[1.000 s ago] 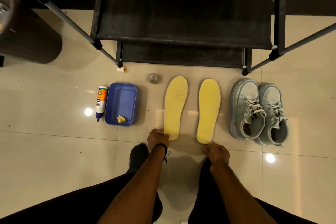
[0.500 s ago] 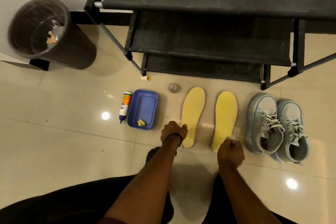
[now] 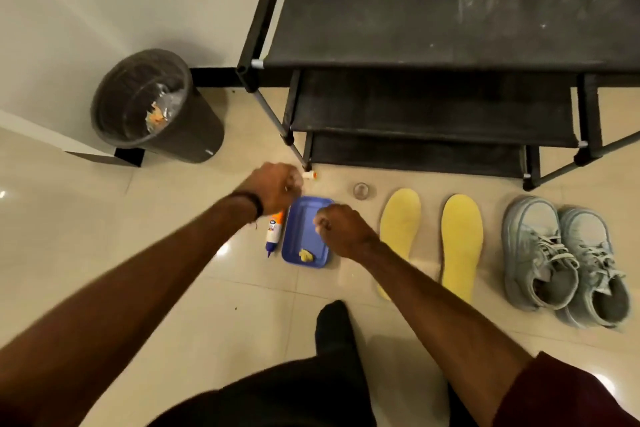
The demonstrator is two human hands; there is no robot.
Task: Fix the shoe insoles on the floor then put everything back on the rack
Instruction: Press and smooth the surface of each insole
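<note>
Two yellow insoles lie side by side on the tiled floor, the left insole [image 3: 398, 229] and the right insole [image 3: 461, 239]. A pair of grey sneakers [image 3: 561, 260] stands to their right. A blue tray [image 3: 304, 218] with a small yellow lump [image 3: 306, 255] sits left of the insoles, and a glue bottle [image 3: 273, 230] lies beside it. My left hand [image 3: 273, 187] hovers fisted over the bottle's top end. My right hand [image 3: 341, 227] is fisted above the tray. Neither hand visibly holds anything. The black shoe rack [image 3: 433, 55] stands behind.
A dark waste bin [image 3: 152, 104] with scraps stands at the left by the wall. A small white-and-orange cap [image 3: 309, 175] lies at the rack's foot, and a small round clear lid [image 3: 362, 190] lies near the insoles. My dark-clad leg [image 3: 332, 329] is at the bottom.
Both hands have left the heels of the insoles and moved left, over the tray and glue bottle. The view has swung left and up, showing more bin and rack.
</note>
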